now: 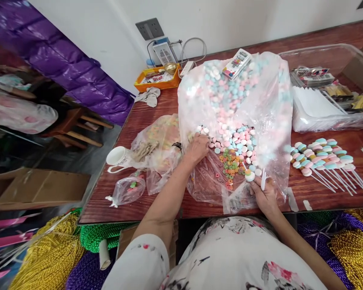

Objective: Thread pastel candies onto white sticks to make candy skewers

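Note:
My left hand [198, 148] reaches into the clear plastic bag [193, 96], its fingertips among pink, white and blue round pieces [243, 139]; what they grip is hidden. My right hand [264, 195] is closed on white sticks [263, 179] near the bag's front edge. Right at those fingers is a white round piece with an orange-green ring on it [249, 175]. Small coloured rings [232, 165] lie in a heap between my hands. Farther right on the table rests a pile of stick-mounted coloured pieces [323, 157].
A white cup [117, 157] lies at the left, beside a small knotted bag [129, 190] and a larger bag of rings [166, 131]. An orange tray [157, 84] and a clear bin [320, 123] stand farther back. A person [24, 114] is at the far left.

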`<state>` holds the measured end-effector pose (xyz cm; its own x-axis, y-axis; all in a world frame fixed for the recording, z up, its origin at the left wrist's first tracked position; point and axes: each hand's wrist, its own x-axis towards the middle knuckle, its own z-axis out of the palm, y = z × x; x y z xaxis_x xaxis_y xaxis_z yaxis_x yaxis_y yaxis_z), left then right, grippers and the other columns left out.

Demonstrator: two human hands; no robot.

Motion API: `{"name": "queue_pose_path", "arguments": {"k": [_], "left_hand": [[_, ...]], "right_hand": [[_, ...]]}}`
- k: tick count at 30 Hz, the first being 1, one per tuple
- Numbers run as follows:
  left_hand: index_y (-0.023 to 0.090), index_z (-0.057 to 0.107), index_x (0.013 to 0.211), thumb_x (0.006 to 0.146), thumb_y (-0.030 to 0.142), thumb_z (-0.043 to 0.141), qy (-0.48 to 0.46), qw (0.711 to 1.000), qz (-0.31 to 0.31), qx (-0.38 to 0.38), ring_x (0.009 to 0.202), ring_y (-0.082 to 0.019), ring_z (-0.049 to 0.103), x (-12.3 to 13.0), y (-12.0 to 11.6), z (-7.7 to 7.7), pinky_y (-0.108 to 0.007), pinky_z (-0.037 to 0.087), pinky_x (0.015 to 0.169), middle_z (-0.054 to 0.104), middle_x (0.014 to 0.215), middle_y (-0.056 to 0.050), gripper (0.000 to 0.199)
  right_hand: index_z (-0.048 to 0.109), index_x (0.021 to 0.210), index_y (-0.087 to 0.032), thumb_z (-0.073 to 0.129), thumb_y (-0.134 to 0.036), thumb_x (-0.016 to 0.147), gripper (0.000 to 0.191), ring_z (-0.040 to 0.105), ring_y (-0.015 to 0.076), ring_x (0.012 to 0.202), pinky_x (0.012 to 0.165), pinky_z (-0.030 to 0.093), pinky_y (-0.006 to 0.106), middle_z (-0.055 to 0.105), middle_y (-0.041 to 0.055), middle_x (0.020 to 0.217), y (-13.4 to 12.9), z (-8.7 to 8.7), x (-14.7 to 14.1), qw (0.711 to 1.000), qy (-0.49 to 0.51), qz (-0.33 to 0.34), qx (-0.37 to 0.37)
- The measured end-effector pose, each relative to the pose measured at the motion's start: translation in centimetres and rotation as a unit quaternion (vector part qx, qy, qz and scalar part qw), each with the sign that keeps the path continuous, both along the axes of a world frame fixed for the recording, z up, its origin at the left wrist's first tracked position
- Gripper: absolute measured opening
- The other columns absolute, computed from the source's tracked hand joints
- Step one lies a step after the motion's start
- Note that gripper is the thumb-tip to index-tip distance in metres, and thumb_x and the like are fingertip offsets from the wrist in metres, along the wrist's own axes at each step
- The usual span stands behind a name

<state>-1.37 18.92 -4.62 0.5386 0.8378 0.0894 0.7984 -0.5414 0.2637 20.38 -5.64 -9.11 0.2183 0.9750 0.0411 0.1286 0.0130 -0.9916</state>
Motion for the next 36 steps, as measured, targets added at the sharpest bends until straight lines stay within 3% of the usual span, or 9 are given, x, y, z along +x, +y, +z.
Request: {"name": "queue_pose_path", "arguments": {"k": [6, 10, 12, 14, 16, 19, 22, 27, 36], "left_hand": [[0.018, 0.068, 0.07, 0.074, 0.006, 0.05, -0.001, 1.0, -0.012, -0.022, 0.095, -0.027, 0.055, 0.7, 0.0, 0.2, -0.042, 0.044, 0.09, 0.067, 0.083, -0.01, 0.022], [0.018, 0.073, 0.093, 0.073, 0.005, 0.052, -0.042, 0.999, 0.002, -0.01, 0.101, -0.027, 0.057, 0.9, -0.7, 0.8, -0.044, 0.044, 0.097, 0.07, 0.097, -0.01, 0.032], [0.018, 0.072, 0.107, 0.074, 0.007, 0.055, -0.146, 0.989, 0.026, -0.026, 0.098, -0.025, 0.059, 0.6, -2.0, 1.3, -0.043, 0.046, 0.096, 0.069, 0.1, -0.009, 0.039], [0.019, 0.072, 0.111, 0.074, 0.012, 0.063, -0.307, 0.946, 0.058, -0.09, 0.092, -0.022, 0.062, 0.0, -4.2, 1.7, -0.039, 0.05, 0.089, 0.069, 0.099, -0.007, 0.039], [0.02, 0.076, 0.104, 0.071, 0.02, 0.074, -0.442, 0.875, 0.077, -0.182, 0.088, -0.019, 0.064, -0.5, -7.0, 2.1, -0.035, 0.053, 0.083, 0.069, 0.097, -0.005, 0.033], [0.022, 0.08, 0.088, 0.065, 0.022, 0.083, -0.556, 0.781, 0.098, -0.268, 0.09, -0.018, 0.065, -0.8, -11.4, 2.5, -0.031, 0.055, 0.079, 0.07, 0.097, -0.004, 0.023], [0.024, 0.08, 0.084, 0.063, 0.019, 0.085, -0.621, 0.717, 0.124, -0.291, 0.093, -0.017, 0.067, -0.4, -14.7, 2.8, -0.03, 0.056, 0.082, 0.072, 0.102, -0.005, 0.022], [0.024, 0.081, 0.084, 0.066, 0.021, 0.085, -0.663, 0.676, 0.142, -0.288, 0.093, -0.017, 0.069, 0.1, -16.8, 2.6, -0.031, 0.056, 0.088, 0.075, 0.102, -0.006, 0.019], [0.025, 0.079, 0.086, 0.055, 0.028, 0.093, -0.694, 0.642, 0.18, -0.271, 0.08, -0.014, 0.068, 0.3, -17.5, 1.6, -0.027, 0.057, 0.077, 0.076, 0.087, -0.001, 0.034]], "right_hand": [[0.053, 0.069, -0.021, 0.049, -0.041, 0.097, 0.035, 0.039, 0.0132, 0.055, 0.054, 0.033, 0.028, 0.042, -0.0032, 0.059, 0.1, 0.5, 0.0, 0.999, -0.035, 0.002, 0.007], [0.054, 0.07, -0.021, 0.049, -0.039, 0.098, 0.034, 0.04, 0.0134, 0.054, 0.053, 0.033, 0.028, 0.044, -0.0028, 0.059, 0.1, 0.5, 0.0, 0.998, -0.058, -0.004, 0.024], [0.053, 0.069, -0.021, 0.049, -0.037, 0.098, 0.034, 0.041, 0.0134, 0.055, 0.054, 0.034, 0.028, 0.045, -0.0026, 0.059, 0.0, 0.4, 0.0, 0.997, -0.074, -0.008, 0.037], [0.052, 0.068, -0.021, 0.049, -0.033, 0.098, 0.033, 0.04, 0.0131, 0.054, 0.054, 0.034, 0.027, 0.043, -0.003, 0.059, -0.1, 0.5, 0.0, 0.994, -0.09, -0.011, 0.053], [0.05, 0.067, -0.021, 0.049, -0.027, 0.097, 0.031, 0.04, 0.0126, 0.053, 0.053, 0.033, 0.027, 0.042, -0.0033, 0.058, -0.3, 0.7, -0.2, 0.991, -0.108, -0.008, 0.08], [0.056, 0.075, -0.02, 0.046, -0.014, 0.092, 0.021, 0.044, 0.0131, 0.056, 0.055, 0.034, 0.026, 0.049, -0.0021, 0.063, -0.8, 1.8, -0.7, 0.982, -0.148, 0.046, 0.111], [0.062, 0.094, -0.019, 0.039, -0.004, 0.084, 0.029, 0.055, 0.0161, 0.07, 0.065, 0.04, 0.027, 0.062, 0.0021, 0.08, -1.1, 3.6, -1.6, 0.969, -0.187, 0.129, 0.099], [0.062, 0.089, -0.019, 0.038, 0.0, 0.076, 0.033, 0.053, 0.0168, 0.067, 0.065, 0.038, 0.027, 0.063, 0.0028, 0.078, -1.3, 5.2, -2.3, 0.954, -0.243, 0.166, 0.051], [0.064, 0.102, -0.017, 0.036, 0.001, 0.077, 0.042, 0.058, 0.0181, 0.077, 0.073, 0.043, 0.028, 0.066, 0.0053, 0.086, -1.6, 5.1, -2.8, 0.955, -0.214, 0.203, 0.035]]}}
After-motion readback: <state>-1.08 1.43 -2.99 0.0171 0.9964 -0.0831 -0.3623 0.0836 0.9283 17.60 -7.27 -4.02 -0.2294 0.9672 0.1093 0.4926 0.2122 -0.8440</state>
